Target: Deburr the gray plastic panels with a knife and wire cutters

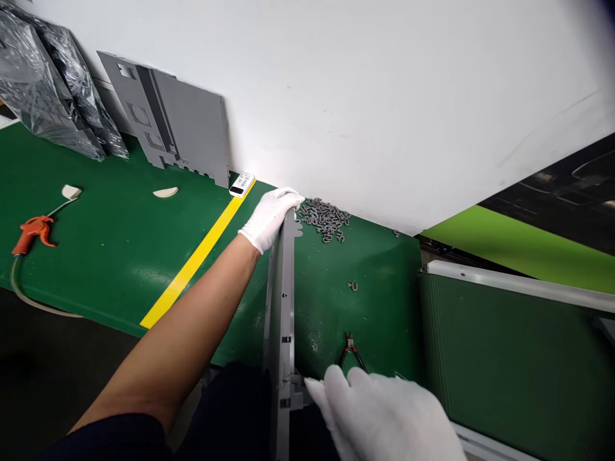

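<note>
A grey plastic panel [287, 275] stands on its edge, running from the green table toward my body. My left hand [271, 218], in a white glove, is closed over its far end. Close to the panel's near end is my gloved right hand [384, 413], its fingers curled and pinched together. A small grey piece shows between those fingertips and the panel edge; I cannot make out what it is. Past the panel's far end lies a heap of small grey hook-shaped clips [327, 218]. Black-handled cutting pliers [350, 349] lie beyond my right hand.
One loose clip [353, 285] lies on the green table [384, 307]. Left of a yellow tape strip [192, 262] are an orange air gun [34, 234] and a white device [242, 184]. Another grey panel [192, 121] leans on the white wall. A green conveyor belt [509, 358] runs at right.
</note>
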A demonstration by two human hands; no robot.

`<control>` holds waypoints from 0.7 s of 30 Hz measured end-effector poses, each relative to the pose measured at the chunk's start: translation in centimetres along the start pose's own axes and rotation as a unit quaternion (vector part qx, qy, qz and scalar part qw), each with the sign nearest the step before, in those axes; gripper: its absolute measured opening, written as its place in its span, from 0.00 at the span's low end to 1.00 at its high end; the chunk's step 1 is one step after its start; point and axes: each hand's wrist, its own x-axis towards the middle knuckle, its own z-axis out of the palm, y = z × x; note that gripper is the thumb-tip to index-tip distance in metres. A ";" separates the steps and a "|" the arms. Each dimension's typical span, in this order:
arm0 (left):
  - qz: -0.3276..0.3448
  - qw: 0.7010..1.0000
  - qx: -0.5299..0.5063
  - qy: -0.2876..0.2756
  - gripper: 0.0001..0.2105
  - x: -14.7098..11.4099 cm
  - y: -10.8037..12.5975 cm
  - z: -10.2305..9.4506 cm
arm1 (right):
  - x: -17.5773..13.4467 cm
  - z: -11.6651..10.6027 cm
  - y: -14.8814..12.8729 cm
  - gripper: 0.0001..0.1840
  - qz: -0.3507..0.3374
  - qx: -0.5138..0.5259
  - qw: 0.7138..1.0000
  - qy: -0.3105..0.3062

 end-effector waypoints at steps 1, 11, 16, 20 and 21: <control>-0.002 1.000 -0.003 -0.001 0.07 0.0 -0.1 0.0 | 0.1 0.1 0.3 0.15 -0.012 0.011 1.000 -0.008; -0.001 1.000 0.002 0.007 0.08 0.1 0.1 0.3 | 1.8 -1.4 1.7 0.12 -0.091 0.043 0.995 -0.021; -0.003 0.998 0.060 0.026 0.08 -0.9 0.6 -0.5 | 3.0 -1.4 3.5 0.23 -0.105 0.176 0.979 -0.017; -0.038 0.970 0.238 0.025 0.15 -1.4 4.0 1.2 | 4.6 -1.1 5.7 0.27 0.064 0.535 0.841 -0.039; -0.034 0.962 0.271 0.007 0.18 -1.1 5.1 3.0 | 4.7 -0.9 6.1 0.27 0.112 0.615 0.780 -0.041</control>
